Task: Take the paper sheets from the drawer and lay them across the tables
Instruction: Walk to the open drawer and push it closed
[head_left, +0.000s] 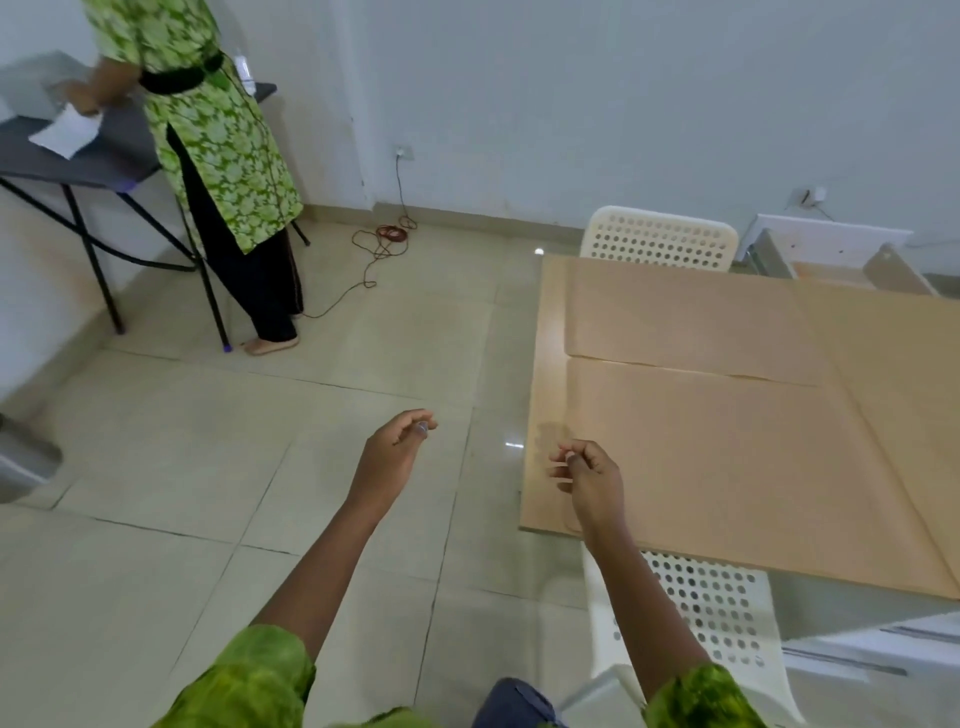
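- Plain tan paper sheets (727, 452) lie flat, overlapping, across the desk (548, 395); no writing shows.
- Left hand (397, 447) and right hand (589, 473): fingers loosely curled, holding nothing.

Matt brown paper sheets (727, 457) cover the table, white perforated plastic chairs (660, 236) beside, over glossy floor tiles (208, 457).

Left of your left hand (395, 452) the floor (208, 467) is open; right of your right hand (589, 475) the bench (550, 364) edge and a white chair (717, 608) block the way.
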